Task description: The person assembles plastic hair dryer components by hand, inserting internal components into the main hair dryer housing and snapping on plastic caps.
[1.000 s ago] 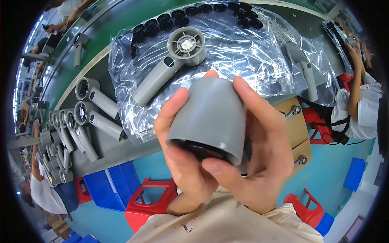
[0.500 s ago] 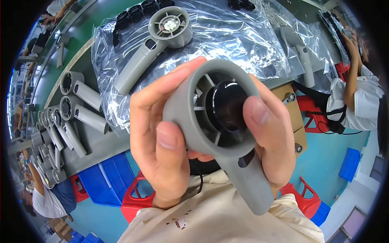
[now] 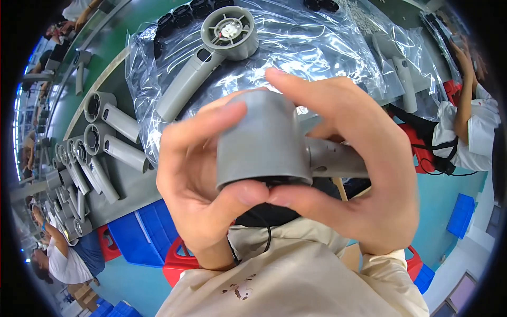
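Between my two hands, in front of my chest, a grey handheld fan (image 3: 261, 140) is turned on its side. The outer wall of its round head faces up, and its handle points right. My left hand (image 3: 182, 179) wraps the head's left side, thumb on the lower rim. My right hand (image 3: 377, 158) curls over the handle side, its thumb also on the lower rim and its index finger near the far edge. The fan's openings face away from view, with only a dark strip showing at the lower rim. A second grey fan (image 3: 190, 82) lies beyond, its white-centred hub exposed.
Clear plastic bags (image 3: 311, 58) cover the bench ahead, with black round parts (image 3: 182, 16) at their far edge. Several grey fans (image 3: 124, 150) line the left side. Blue bins (image 3: 140, 232) and red stools (image 3: 179, 264) stand below. Co-workers sit at left and right (image 3: 465, 124).
The fan has been turned: its open face was towards me with the handle pointing down-right, and now its side wall shows. My right hand has shifted outward, and its fingers have spread wider.
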Motion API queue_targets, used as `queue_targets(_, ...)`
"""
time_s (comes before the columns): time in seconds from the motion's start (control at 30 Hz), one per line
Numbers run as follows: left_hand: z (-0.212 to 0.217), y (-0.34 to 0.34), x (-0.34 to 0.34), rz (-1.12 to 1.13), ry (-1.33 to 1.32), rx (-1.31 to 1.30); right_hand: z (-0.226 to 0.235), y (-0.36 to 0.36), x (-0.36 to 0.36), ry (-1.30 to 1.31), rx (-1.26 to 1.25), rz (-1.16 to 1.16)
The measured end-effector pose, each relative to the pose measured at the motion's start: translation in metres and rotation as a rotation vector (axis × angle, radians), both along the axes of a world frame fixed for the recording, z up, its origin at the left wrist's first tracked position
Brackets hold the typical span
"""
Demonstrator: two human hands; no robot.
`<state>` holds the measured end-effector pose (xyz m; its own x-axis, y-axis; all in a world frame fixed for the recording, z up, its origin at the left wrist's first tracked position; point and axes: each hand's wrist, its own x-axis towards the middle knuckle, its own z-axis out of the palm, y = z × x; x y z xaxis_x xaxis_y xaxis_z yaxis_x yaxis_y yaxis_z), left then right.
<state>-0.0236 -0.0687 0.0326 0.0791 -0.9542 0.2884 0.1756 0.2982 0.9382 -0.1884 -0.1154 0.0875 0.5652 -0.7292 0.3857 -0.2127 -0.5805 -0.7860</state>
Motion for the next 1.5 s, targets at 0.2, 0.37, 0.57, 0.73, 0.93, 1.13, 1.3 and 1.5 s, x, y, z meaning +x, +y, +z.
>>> queue_targets(0.2,0.005,0.003,-0.011,0.138,0.087,-0.032,0.01,0.001,0.01,0.053,-0.014,-0.026)
queue_targets(0.37,-0.005,-0.003,-0.003,0.127,0.199,-0.215,0.002,0.004,0.017,-0.008,-0.029,-0.072)
queue_targets(0.57,0.01,0.0,0.016,-0.038,-0.074,-0.268,0.002,0.006,0.015,0.142,0.142,-0.012)
queue_targets(0.73,0.015,0.026,0.014,0.045,-0.26,-0.246,-0.005,0.019,0.012,0.152,0.125,0.125)
queue_targets(0.93,0.038,0.031,0.017,0.125,-0.532,-0.233,-0.003,0.016,0.021,0.01,0.129,0.166)
queue_targets(1.13,0.138,-0.039,0.107,0.172,-0.349,-0.151,0.058,-0.018,0.027,0.005,-0.145,0.109)
queue_targets(1.3,0.143,-0.165,0.247,0.37,-0.476,-0.024,0.07,-0.136,0.085,0.189,-0.303,0.072)
queue_targets(1.5,0.087,-0.305,0.338,0.457,-0.679,0.075,0.008,-0.294,0.211,0.596,0.003,-0.065)
